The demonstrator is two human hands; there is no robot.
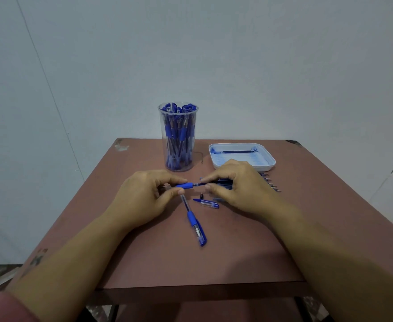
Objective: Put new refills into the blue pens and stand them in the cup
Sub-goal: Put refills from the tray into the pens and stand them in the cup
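A blue pen (187, 185) lies level above the table, held between both hands. My left hand (142, 194) pinches its tip end at the blue rubber grip, and my right hand (235, 182) pinches the clear barrel end. Below them a second blue pen (194, 220) lies on the table with its cap on. A loose blue cap (206, 202) and a small black end piece (201, 195) lie beside it. The clear cup (178, 138) stands behind, filled with several blue pens.
A white tray (266, 167) at the back right holds one refill (236, 151). A row of refills (271, 183) lies on the brown table (214, 259) beside my right hand, partly hidden. The wall is close behind the table.
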